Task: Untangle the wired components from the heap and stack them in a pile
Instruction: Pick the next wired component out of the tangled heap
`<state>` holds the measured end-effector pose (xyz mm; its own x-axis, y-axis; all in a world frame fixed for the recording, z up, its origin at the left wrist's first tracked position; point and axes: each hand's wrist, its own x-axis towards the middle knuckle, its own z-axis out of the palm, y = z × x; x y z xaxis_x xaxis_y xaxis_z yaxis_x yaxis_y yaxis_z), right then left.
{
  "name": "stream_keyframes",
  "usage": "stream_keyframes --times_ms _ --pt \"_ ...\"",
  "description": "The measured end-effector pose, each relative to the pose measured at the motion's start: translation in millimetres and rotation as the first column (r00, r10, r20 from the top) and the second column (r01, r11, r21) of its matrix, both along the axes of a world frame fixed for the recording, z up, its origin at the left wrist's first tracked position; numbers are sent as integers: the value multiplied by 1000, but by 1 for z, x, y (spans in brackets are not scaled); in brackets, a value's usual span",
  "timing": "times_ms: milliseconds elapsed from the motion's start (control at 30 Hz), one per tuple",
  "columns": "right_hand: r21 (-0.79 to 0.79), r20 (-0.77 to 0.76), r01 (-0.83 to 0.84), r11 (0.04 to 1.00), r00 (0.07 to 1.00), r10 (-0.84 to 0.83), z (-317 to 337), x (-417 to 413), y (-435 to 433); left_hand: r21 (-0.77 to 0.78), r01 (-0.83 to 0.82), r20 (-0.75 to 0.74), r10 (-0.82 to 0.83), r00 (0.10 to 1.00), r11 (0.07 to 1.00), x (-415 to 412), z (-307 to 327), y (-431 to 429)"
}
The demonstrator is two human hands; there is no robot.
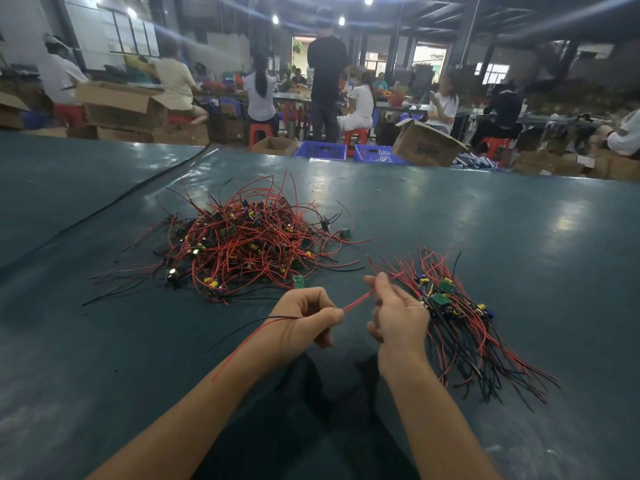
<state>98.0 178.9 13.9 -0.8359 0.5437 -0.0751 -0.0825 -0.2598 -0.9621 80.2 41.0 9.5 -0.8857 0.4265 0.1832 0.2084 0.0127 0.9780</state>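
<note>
Left hand (304,317) and right hand (398,313) each pinch a wire (358,301) near the heap (242,240). Yank it and it might snap or snag the pile (450,306).

1 head cam, wide-angle, looks fwd & down over the green table (485,220); left hand (304,317) and right hand (398,313) close, low centre; workshop (433,36) bg far off.

left hand (304,317): fist, pinching red wire (360,301) | right hand (398,315): fingertips pinching same wire | forearms: converging
</note>
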Motion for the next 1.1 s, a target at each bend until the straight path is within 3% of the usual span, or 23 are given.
stream_keyframes --times_ms 167,267,433,600,800,967,1100 --pt "-155 -2 74 985 997 -75 3 -7 22 3 35 13 -35 999 999 2 8 -2" --pt "-109 -61 80 991 994 -87 1 -6 17 77 -20 64 15 998 997 -1 8 -7" --pt "-96 -124 101 990 986 -113 2 -4 15 332 -185 317 75 946 925 -4 8 -10" --pt "-67 -234 107 992 965 -120 6 0 9 235 -309 356 214 909 922 -7 3 -8" --pt "-24 -322 123 992 939 -124 8 3 8 389 -405 412 236 880 828 -7 7 -8" --pt "19 -382 -35 999 923 39 6 6 4 571 -480 558 114 822 666 -13 8 -18" --pt "-42 -336 -194 980 926 169 5 6 3 591 -440 555 55 830 676 -16 10 -21"
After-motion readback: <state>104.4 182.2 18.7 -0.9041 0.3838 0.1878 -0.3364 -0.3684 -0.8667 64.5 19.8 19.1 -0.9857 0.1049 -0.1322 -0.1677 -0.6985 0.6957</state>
